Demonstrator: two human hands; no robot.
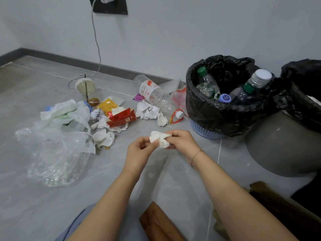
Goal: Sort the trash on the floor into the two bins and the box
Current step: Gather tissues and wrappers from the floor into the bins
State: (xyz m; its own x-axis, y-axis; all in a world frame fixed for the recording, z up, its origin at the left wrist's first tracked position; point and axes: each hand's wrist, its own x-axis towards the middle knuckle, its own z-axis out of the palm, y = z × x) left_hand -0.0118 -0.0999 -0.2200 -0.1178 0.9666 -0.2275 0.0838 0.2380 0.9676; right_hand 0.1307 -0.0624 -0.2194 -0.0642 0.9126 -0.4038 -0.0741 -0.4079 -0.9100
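Crumpled tissue [160, 141] held in both hands above the floor [173, 180].
Left hand [139, 153] pinches its left edge, right hand [182, 141] grips the right side, fingers curled round it. Behind it, a litter pile: red carton [121, 117], clear plastic bag [57, 153], empty bottle [152, 93]. Blue basket [206, 131] with black liner holds bottles; grey bin [278, 145] just right of it; cardboard box [284, 211] near the right forearm.

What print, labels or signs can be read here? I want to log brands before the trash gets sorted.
None reads clearly.
Clear bottle: orange and white label, print blurred.
Red carton: print too small.
Yellow packet: blurred.
Purple slip: blurred.
Blue cap: a round swirl sign, no letters.
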